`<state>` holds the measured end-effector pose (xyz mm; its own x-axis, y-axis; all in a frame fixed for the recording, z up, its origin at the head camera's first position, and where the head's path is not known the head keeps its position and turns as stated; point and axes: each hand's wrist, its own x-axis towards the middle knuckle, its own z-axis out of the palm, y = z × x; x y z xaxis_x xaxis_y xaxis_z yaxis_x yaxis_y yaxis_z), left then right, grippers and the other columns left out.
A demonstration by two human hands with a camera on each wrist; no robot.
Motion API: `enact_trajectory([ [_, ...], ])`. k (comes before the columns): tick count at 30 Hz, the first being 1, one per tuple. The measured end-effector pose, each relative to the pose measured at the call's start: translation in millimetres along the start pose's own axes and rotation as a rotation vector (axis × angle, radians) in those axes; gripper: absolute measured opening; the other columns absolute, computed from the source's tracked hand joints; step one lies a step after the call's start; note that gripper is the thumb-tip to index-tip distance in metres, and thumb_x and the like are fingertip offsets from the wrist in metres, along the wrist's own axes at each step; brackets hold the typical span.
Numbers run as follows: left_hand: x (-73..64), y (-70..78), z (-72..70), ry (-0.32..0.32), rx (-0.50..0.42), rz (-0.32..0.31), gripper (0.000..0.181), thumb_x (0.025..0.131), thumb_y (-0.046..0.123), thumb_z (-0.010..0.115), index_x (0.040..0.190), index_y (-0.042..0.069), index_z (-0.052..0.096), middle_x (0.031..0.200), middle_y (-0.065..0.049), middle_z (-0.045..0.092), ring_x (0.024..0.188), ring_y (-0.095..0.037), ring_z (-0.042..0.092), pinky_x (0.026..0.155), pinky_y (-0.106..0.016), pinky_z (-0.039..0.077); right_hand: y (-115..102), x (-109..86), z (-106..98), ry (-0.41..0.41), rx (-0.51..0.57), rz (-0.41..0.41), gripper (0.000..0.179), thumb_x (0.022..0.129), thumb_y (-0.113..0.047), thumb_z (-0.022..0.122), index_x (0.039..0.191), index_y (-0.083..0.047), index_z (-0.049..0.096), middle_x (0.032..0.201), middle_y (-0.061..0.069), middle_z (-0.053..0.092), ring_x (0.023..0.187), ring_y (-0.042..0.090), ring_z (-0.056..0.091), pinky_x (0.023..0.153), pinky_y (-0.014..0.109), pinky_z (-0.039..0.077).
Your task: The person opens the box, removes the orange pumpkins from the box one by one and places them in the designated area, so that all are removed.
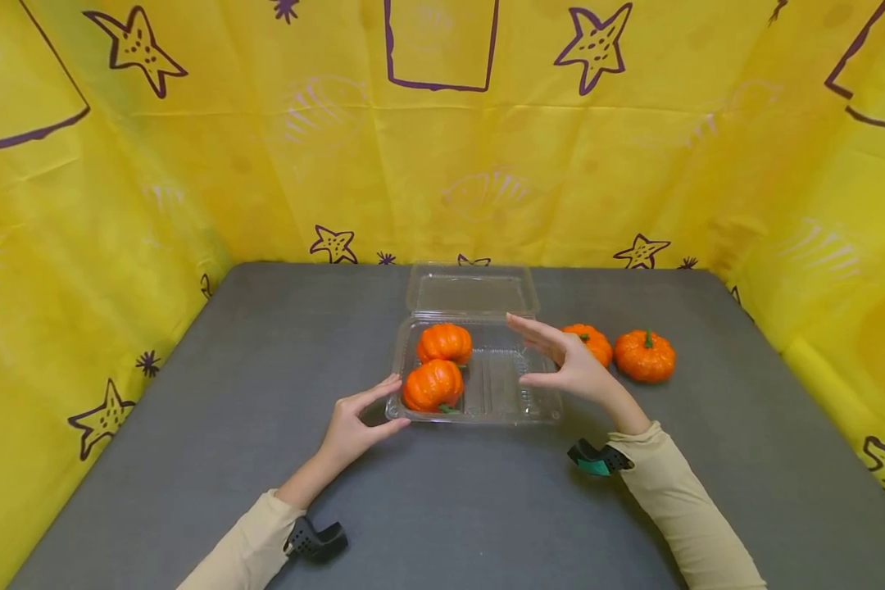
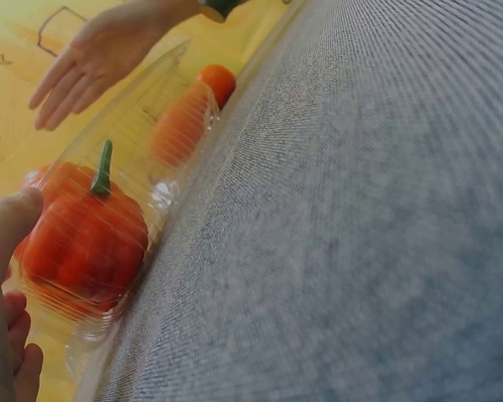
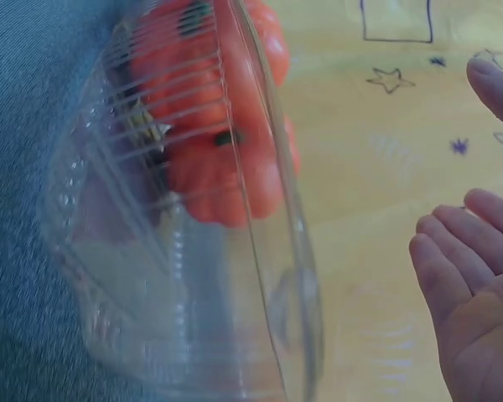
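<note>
A clear plastic clamshell container (image 1: pixel 496 385) lies on the table with its lid (image 1: pixel 474 292) folded back. Two small orange pumpkins, one nearer (image 1: pixel 431 387) and one farther (image 1: pixel 444 342), sit in its left half. My left hand (image 1: pixel 348 428) is at the container's front left corner, thumb and fingers spread and fingertips right at the rim. Over the right side of the container hovers my right hand (image 1: pixel 578 370), holding nothing. In the right wrist view its fingers (image 3: pixel 453 260) extend beside the container wall, thumb apart.
To the right of the container are two more pumpkins, one partly hidden behind my right hand (image 1: pixel 596 344) and one in full view (image 1: pixel 645 357). A yellow patterned cloth (image 1: pixel 479 164) hangs around the grey table (image 1: pixel 457 500) at the back and sides.
</note>
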<state>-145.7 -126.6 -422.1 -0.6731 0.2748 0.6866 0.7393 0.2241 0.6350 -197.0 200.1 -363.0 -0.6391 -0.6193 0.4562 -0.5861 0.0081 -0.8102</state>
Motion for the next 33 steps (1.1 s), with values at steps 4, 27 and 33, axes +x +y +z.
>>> enact_trajectory([
  [4, 1.8, -0.3, -1.1, -0.011, -0.05, -0.033, 0.05, 0.055, -0.014, 0.077, 0.101, -0.017, 0.058, 0.104, -0.031, 0.056, 0.099, -0.04, 0.054, 0.089, -0.027, 0.04, -0.1, 5.4, 4.1, 0.008, -0.014, 0.003, 0.074, 0.071, 0.01, 0.07, 0.135, 0.007, 0.031, 0.136, 0.027, 0.031, 0.125, 0.029, 0.033, 0.098, 0.037, 0.032],
  [27, 1.6, -1.3, -0.5, -0.022, -0.135, -0.084, 0.049, 0.057, -0.017, 0.075, 0.102, -0.019, 0.056, 0.106, -0.033, 0.053, 0.103, -0.041, 0.051, 0.089, -0.027, 0.04, -23.1, 45.5, 39.9, -0.039, -0.076, -0.079, 0.069, 0.067, 0.014, 0.07, 0.125, 0.019, 0.034, 0.128, 0.035, 0.035, 0.117, 0.046, 0.035, 0.095, 0.05, 0.03],
  [33, 0.8, 1.1, -0.7, -0.016, -0.112, -0.076, 0.048, 0.057, -0.016, 0.076, 0.102, -0.019, 0.057, 0.106, -0.032, 0.054, 0.103, -0.04, 0.052, 0.089, -0.028, 0.04, 6.3, 46.0, 44.6, -0.059, -0.022, -0.127, 0.07, 0.069, 0.007, 0.073, 0.128, 0.014, 0.035, 0.132, 0.028, 0.035, 0.115, 0.046, 0.038, 0.094, 0.052, 0.031],
])
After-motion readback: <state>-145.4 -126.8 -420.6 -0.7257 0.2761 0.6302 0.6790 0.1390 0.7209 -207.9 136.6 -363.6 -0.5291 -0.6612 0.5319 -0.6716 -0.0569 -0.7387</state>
